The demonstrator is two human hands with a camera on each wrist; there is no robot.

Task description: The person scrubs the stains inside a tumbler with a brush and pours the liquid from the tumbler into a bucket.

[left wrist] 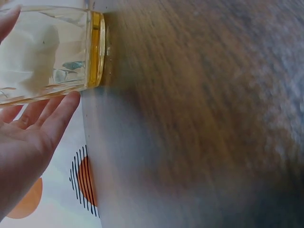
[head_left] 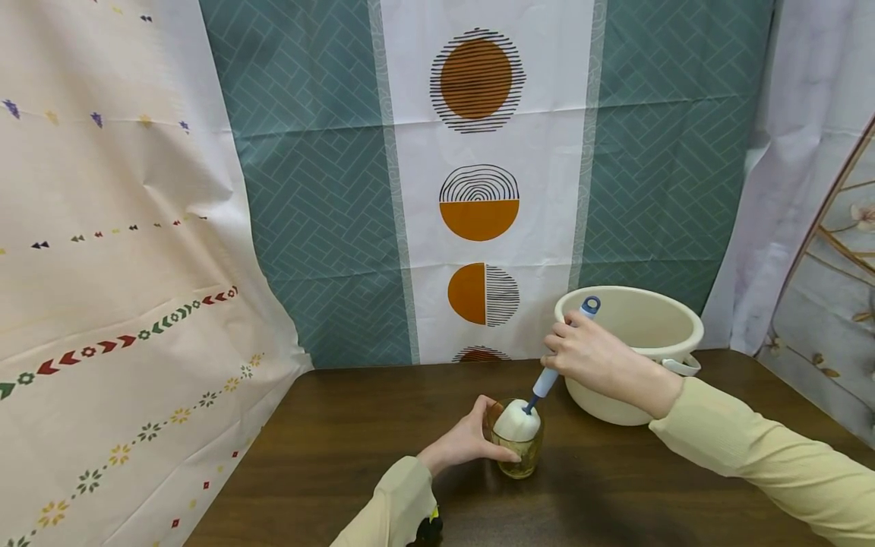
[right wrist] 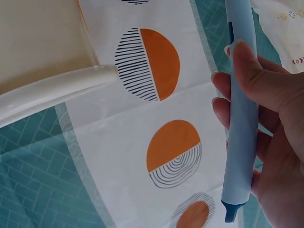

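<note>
Dark brown wooden table (head_left: pixel 328 456) bearing a transparent amber glass (head_left: pixel 517 465) with a white, rounded sponge head (head_left: pixel 516 422) inside

Behind the glass, a teal and white cloth backdrop (head_left: pixel 311 190) is hanging, its pale middle strip showing orange and black-lined circles. Left of the glass, a cream cloth with small coloured motifs (head_left: pixel 123 266) is draping down to the table.

The glass itself is sitting on the table. Its upper part is holding the sponge head, whose top is showing above the near rim; seen through the wall in the left wrist view, the sponge's lower end is stopping short of the thick base. The left hand (head_left: pixel 468 437) is gripping the glass from its left side, thumb across the near wall and fingers round the far one.

Rising from the glass up and to the right, the light-blue plastic handle (head_left: pixel 544 382) is leaning at a slant, ending in a dark-blue loop (head_left: pixel 590 305). The right hand (head_left: pixel 588 353) is clasping it firmly, thumb and fingers closing on opposite sides.

Behind and to the right of the glass, a cream-coloured round bucket (head_left: pixel 608 406) is standing, its inner wall showing and its floor staying hidden.
</note>
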